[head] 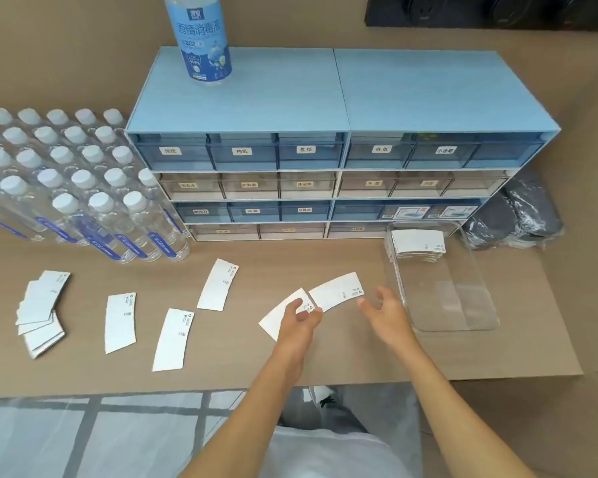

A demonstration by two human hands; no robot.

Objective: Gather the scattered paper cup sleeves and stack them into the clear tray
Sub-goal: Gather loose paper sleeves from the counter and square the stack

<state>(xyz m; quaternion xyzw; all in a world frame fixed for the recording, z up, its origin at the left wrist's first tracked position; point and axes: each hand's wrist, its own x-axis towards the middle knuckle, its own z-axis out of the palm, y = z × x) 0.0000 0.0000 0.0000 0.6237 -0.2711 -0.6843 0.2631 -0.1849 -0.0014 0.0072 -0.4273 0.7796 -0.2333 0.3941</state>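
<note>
Fingers of the left hand pinch 1 sleeve; right hand open, empty. Clear tray holds a small stack; most sleeves remain on the counter.

Brown table, loose sleeves, clear tray, bottles, drawer unit

White flat sleeves scattered; some stacked in clear tray.

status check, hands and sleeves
Left hand pinching one sleeve. Right hand open beside another. Clear tray holds a small stack. Path clear.
</note>
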